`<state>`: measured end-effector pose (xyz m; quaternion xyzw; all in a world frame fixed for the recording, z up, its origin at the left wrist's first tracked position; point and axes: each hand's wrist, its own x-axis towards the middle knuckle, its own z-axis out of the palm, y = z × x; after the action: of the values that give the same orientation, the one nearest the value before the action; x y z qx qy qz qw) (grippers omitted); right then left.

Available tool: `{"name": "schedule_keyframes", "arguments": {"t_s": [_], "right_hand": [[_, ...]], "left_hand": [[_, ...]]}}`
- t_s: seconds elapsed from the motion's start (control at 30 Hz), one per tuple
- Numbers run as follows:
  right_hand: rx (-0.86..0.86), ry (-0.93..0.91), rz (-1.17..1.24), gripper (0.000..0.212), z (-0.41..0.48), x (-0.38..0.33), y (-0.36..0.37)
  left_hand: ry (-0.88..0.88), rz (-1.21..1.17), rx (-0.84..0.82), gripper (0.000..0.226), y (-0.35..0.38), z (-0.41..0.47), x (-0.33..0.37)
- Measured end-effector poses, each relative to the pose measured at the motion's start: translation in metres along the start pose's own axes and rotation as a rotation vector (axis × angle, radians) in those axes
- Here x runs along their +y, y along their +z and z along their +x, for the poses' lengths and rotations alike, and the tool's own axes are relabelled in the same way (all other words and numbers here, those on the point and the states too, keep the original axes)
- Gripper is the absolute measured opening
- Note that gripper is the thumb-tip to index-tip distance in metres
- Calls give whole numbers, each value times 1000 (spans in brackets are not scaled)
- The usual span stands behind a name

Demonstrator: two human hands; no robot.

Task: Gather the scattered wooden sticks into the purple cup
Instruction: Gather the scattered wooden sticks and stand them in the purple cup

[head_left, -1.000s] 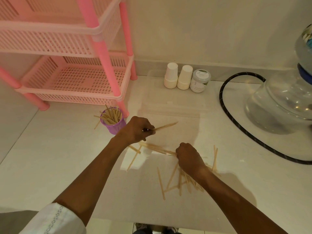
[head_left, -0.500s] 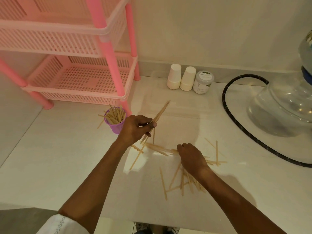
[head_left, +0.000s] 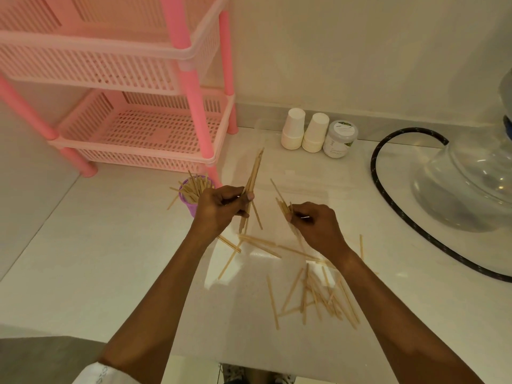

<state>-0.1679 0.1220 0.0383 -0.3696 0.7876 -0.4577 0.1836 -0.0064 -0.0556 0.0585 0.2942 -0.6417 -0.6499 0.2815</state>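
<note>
White surface [head_left: 110,259], one, bearing all the items. Pink rack [head_left: 83,67], one, two slotted tiers in view, at 10 o'clock. Glass vessel [head_left: 471,178], one, at 3 o'clock, partly cut off. Black hose [head_left: 374,164], one, curving round the vessel's near side. Hands, two, raised at centre: left hand [head_left: 219,209], fingers curled round a bundle [head_left: 253,176] of several sticks pointing to 12 o'clock; right hand [head_left: 315,225], fingertips pinching a few sticks [head_left: 281,202] pointing to 11 o'clock. White cup stacks, two [head_left: 293,131] [head_left: 314,133], at 12 o'clock by the wall. Lidded tub [head_left: 339,141], one, touching the right stack. Purple cup [head_left: 187,205], one, upright at the left hand's 9 o'clock, crammed with sticks. Loose sticks [head_left: 313,295], roughly twenty, overlapping, strewn from centre to 5 o'clock; exact count unclear.
</note>
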Motion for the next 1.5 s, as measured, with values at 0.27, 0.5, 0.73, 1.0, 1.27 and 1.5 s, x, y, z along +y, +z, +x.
{"name": "schedule_keyframes", "arguments": {"t_s": [0.27, 0.5, 0.73, 1.0, 1.27, 1.5], "right_hand": [[-84, 24, 590, 19, 11, -45, 35], [-100, -26, 684, 20, 20, -68, 62], [-52, -56, 709, 22, 37, -97, 87], [-24, -124, 703, 23, 69, -133, 109], [-49, -147, 699, 23, 84, -142, 128], [-83, -91, 598, 23, 86, -117, 145]], "left_hand": [[22, -95, 5, 20, 3, -5, 6], [85, -146, 78, 19, -6, -5, 14], [196, -143, 165, 16, -30, 2, 24], [337, -41, 221, 23, -68, 28, 49], [334, -75, 233, 25, -91, 42, 43], [239, -51, 253, 24, -95, 42, 8]]}}
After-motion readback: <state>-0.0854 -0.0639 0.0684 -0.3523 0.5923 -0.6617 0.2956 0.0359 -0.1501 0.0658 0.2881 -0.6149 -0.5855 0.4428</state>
